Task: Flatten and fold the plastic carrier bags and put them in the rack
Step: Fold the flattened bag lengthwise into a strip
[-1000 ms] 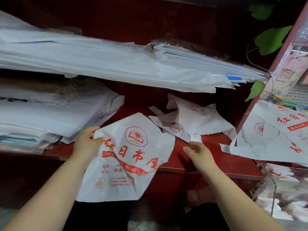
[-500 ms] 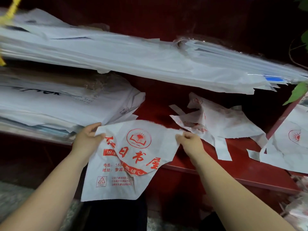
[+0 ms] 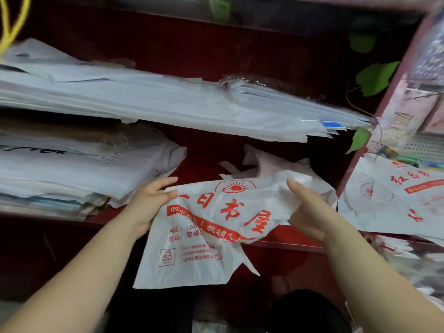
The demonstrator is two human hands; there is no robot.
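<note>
Over the front lip of the red shelf point(image 3: 276, 240) I held one bag point(image 3: 211, 227) between my hands, its top edge running left to right and its body hanging down past the lip towards me. My left hand point(image 3: 149, 205) pinched the upper left corner, thumb on top and fingers point(image 3: 165, 182) reaching out beyond it. My right hand point(image 3: 310, 212) lay against the bunched right edge with its fingers point(image 3: 294, 188) straight and close together; my thumb was hidden, so I could not tell whether it pinched the plastic from below.

Between my hands the bag sagged and creased, with a loose strip trailing at the lower right. I judged it needed drawing taut along that left-to-right line before any fold. The flat pile point(image 3: 84, 169) on the shelf lay just beyond and to the left, nearer my left hand. A crumpled bag point(image 3: 266, 162) sat right behind the one I held, nearer my right.

The print was red: a rising sun over a book, then large characters of which 日书屋 read clearly, the first being lost in a fold. A slanted banner showed 教辅, a smaller line began 155, and a boxed recycling triangle sat low on the left. More bags point(image 3: 389, 195) with the same sun mark hung to the right
</note>
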